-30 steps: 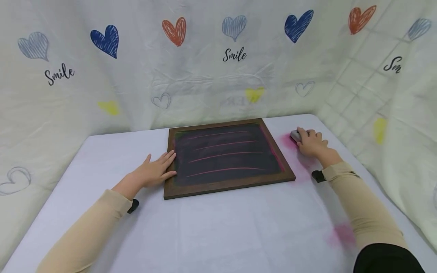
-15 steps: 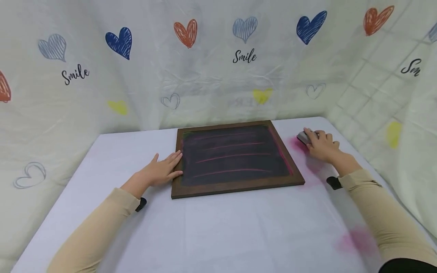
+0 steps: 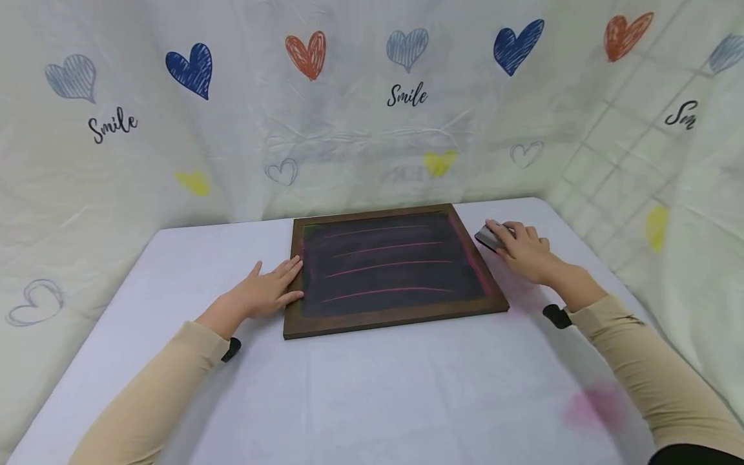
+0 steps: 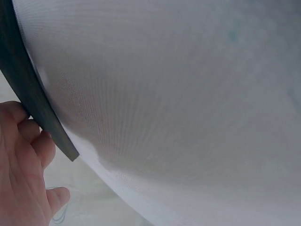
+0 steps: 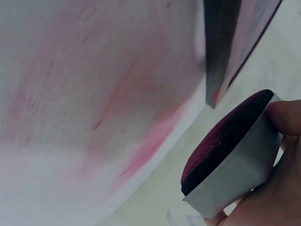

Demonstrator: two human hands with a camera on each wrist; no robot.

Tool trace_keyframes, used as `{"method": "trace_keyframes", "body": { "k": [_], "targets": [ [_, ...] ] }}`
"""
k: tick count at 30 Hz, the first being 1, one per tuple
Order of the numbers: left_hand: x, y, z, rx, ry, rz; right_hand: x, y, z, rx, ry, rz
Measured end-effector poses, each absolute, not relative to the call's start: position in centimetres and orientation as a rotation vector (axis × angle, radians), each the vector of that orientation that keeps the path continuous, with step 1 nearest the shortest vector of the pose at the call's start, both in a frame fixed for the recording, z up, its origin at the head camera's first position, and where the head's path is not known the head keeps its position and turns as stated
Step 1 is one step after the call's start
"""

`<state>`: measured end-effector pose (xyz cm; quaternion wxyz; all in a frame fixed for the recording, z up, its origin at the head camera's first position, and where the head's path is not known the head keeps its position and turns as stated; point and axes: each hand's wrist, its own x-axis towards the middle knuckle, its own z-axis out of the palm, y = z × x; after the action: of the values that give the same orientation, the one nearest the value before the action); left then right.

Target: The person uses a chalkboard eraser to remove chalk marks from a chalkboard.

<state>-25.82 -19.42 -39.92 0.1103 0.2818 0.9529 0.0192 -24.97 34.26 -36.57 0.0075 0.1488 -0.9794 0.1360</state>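
A blackboard (image 3: 383, 265) in a brown wooden frame lies on the white cloth, with several pink chalk lines across it. My left hand (image 3: 261, 294) rests on the frame's left side with fingers spread; the left wrist view shows the fingertips (image 4: 30, 129) against the frame's edge (image 4: 37, 103). Just beyond the board's right side, my right hand (image 3: 526, 253) grips a chalkboard eraser (image 3: 489, 237). The right wrist view shows the eraser's dark, pink-dusted felt pad (image 5: 225, 141) tilted, facing the cloth, with the thumb at one end of its grey back.
Pink chalk smudges stain the tablecloth (image 3: 378, 394) right of the board, and another smudge (image 3: 595, 405) lies nearer the front right. A white curtain (image 3: 349, 129) printed with hearts hangs right behind the table and along its sides.
My right hand has lifted the eraser off the pink smudge and moved it left, toward the board's right side. The left hand stays on the frame. The head view has shifted slightly.
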Motion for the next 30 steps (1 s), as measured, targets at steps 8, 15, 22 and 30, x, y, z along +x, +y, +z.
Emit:
{"method": "trace_keyframes", "body": {
  "k": [8,15,22,30],
  "targets": [
    [-25.6,-19.8,-39.9,0.824,2.812,0.061,-24.1,32.0,-36.5,0.671,-2.973,0.363],
    [-25.8,-19.8,-40.3,0.822,2.814,0.058,-23.1,31.2,-36.6,0.809,-2.882,0.367],
    [-26.1,-19.7,-40.7,0.819,2.802,0.044,-21.8,30.5,-37.3,0.958,-2.85,0.379],
    [-26.6,-19.7,-41.0,0.843,2.809,0.057,-20.7,30.3,-38.3,1.086,-2.866,0.315]
  ]
}}
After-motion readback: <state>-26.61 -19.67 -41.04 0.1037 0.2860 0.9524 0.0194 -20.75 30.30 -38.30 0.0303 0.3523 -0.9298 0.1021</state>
